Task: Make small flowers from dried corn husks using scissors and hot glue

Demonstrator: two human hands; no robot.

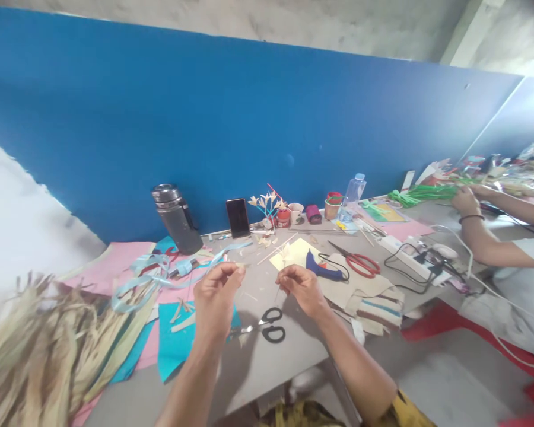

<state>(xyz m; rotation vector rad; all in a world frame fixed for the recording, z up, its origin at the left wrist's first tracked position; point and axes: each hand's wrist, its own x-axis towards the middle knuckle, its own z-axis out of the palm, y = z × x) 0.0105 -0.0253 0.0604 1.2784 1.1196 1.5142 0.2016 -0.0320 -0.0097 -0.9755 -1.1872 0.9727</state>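
My left hand [216,296] is raised over the table with thumb and forefinger pinched together. A small pale sliver shows at its fingertips, too small to name for certain. To its right, my right hand [303,289] is also closed in a pinch, and a thin pale strand [277,294] hangs from its fingers. Black-handled scissors [273,326] lie on the table below and between both hands. Beneath the left wrist is a bright blue sheet [173,350] with pale husk scraps on it. A blue glue gun [323,268] rests beyond my right hand, beside red-handled scissors [360,264].
Dried husks [48,356] heap at the left, near pale blue ribbon [133,290]. A flask [178,219], phone [237,217], husk flowers [268,204] and plastic bottle [353,193] line the blue wall. A power strip [409,258] with cables lies right, near another person's hand [466,201].
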